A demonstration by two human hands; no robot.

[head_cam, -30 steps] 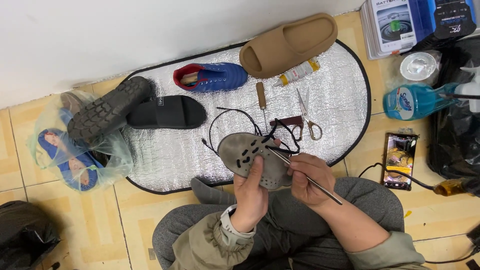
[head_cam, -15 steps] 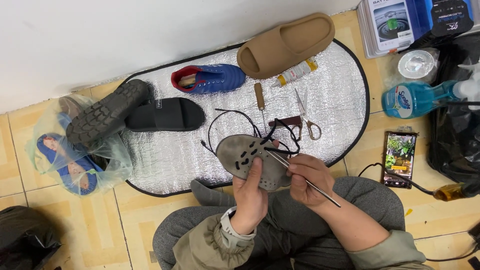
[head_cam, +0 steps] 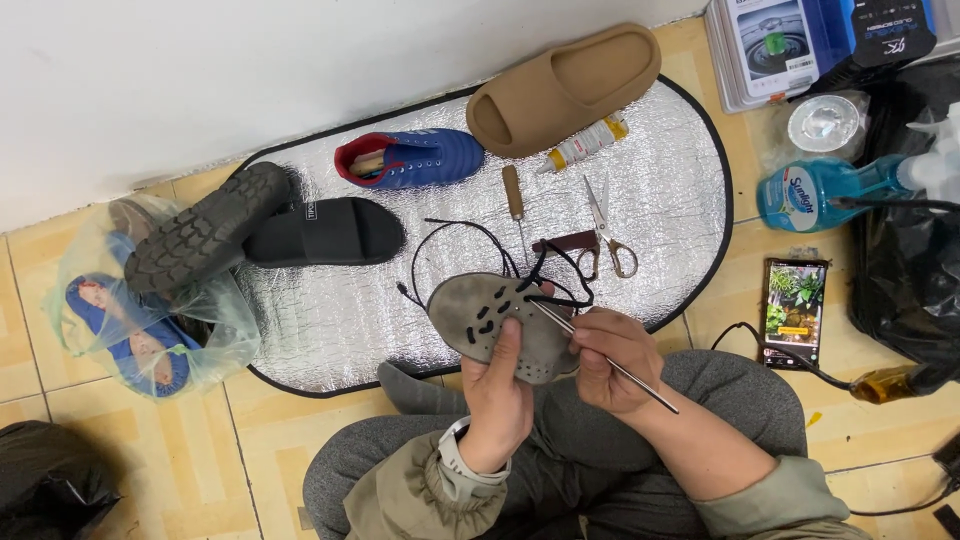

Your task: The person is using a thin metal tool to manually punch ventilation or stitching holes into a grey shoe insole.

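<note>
You wear an olive-green jacket whose sleeves end in gathered, elastic cuffs, bunched into folds at both wrists. A pale grey watch band wraps your left wrist just above your left hand (head_cam: 497, 400). Your right hand (head_cam: 612, 360) is bare, no glove or ring visible. Your legs are in plain grey trousers.

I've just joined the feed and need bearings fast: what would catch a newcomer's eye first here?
At centre, the left hand holds a grey shoe piece threaded with black lace, while the right hand works a thin metal tool at it. Behind lies a shiny silver mat with a tan slide, blue shoe, black slide and scissors.
</note>
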